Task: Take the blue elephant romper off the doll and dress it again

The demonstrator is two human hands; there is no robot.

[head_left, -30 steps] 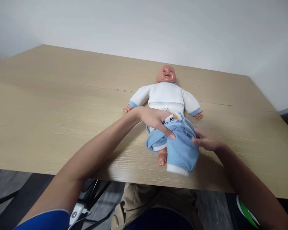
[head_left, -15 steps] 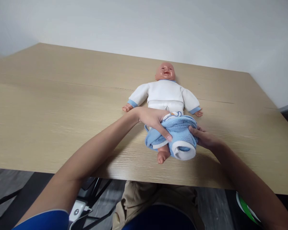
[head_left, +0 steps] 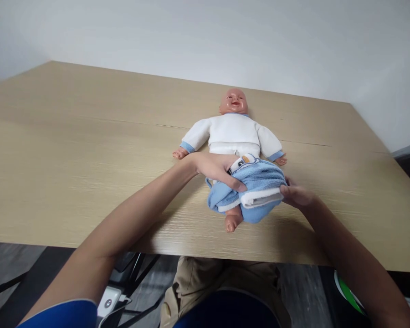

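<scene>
A baby doll (head_left: 233, 102) in a white top (head_left: 233, 133) lies on its back on the wooden table (head_left: 89, 150), head away from me. Light blue fleece trousers (head_left: 259, 182) are bunched around its hips and legs. My left hand (head_left: 218, 171) pinches the trousers at the doll's waist, fingers closed on the cloth. At the doll's other side, my right hand (head_left: 295, 196) grips the gathered trouser leg with its white cuff (head_left: 261, 199). One bare doll foot (head_left: 231, 222) sticks out below the cloth.
The table's near edge runs just in front of my lap. A white wall stands behind the table. Under the table to the left are black chair legs and a white device (head_left: 109, 303); a green and white object (head_left: 348, 296) lies at the lower right.
The hanging blue trouser leg has been gathered up toward the doll's hips, its white cuff now folded flat near my right hand. My left hand has stayed at the waist.
</scene>
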